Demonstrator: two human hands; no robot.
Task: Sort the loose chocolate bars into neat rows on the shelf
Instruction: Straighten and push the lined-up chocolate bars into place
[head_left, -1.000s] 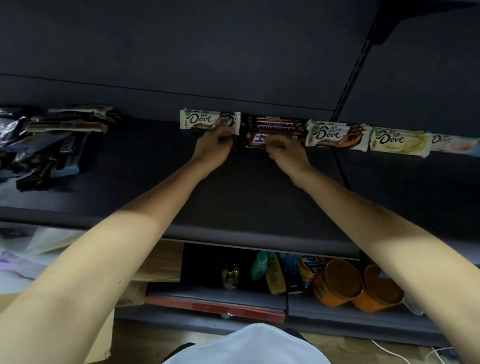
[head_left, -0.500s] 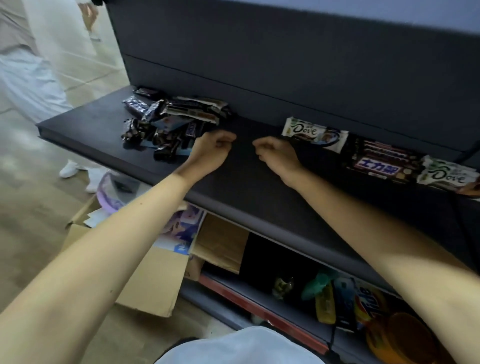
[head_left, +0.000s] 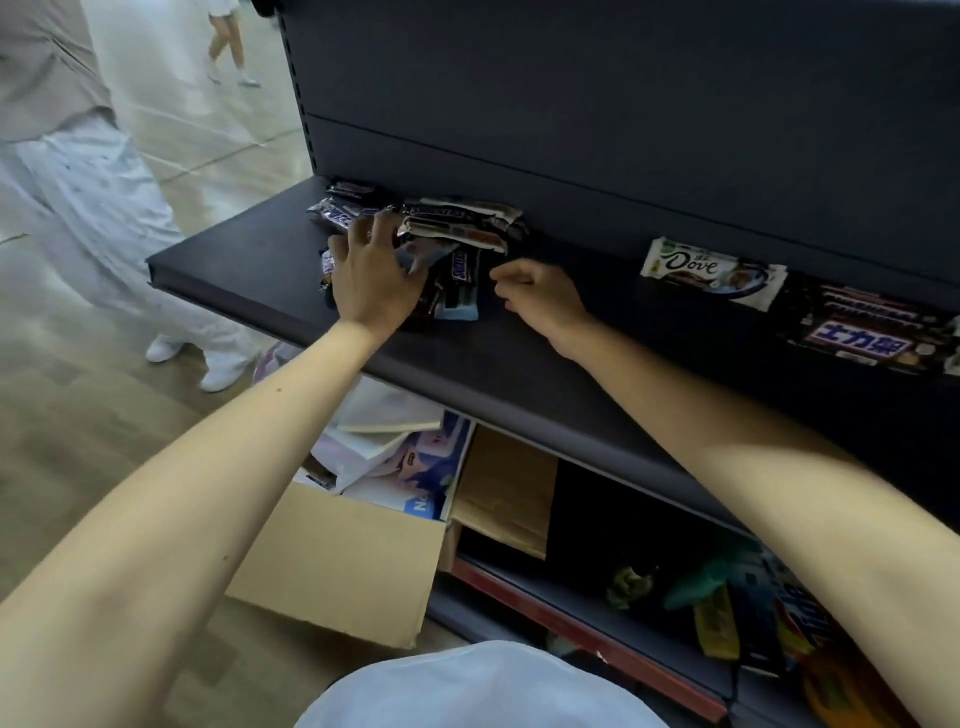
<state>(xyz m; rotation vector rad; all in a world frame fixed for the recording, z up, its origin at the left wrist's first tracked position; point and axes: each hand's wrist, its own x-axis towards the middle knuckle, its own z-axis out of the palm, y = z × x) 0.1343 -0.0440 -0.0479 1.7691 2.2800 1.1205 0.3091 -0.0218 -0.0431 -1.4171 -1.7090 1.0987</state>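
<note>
Head view, and the left hand (head_left: 371, 280) is down on the heap of loose chocolate bars (head_left: 457, 228) at the left end of the dark shelf (head_left: 234, 265). Its fingers are splayed across the wrappers, tips dipping in among them, and it isn't closed round any single bar that I can make out. The right hand (head_left: 535, 299) hovers just beside the heap's right edge, fingers curled in on themselves, nothing in it. Further right, along the back wall, lies the tidy row: a Dove bar (head_left: 711, 270) flat on the shelf, then a stack of Snickers bars (head_left: 862, 332) beside it, running off the frame edge.

Now the danger, as I read it. That heap is a jumble, wrappers crossing every which way, and the nearest bars lie not far from the front lip. Drag one out from underneath and its neighbours may slide with it, over the edge and down towards the open cardboard box (head_left: 337, 566) on the floor below. Slick foil under spread fingers means a grab could come up with two bars or none. A mixed handful also risks a Snickers landing among the Dove. And a bystander in white trousers (head_left: 93, 208) stands close to the shelf's left end, so a bump there could jostle the lot
</note>
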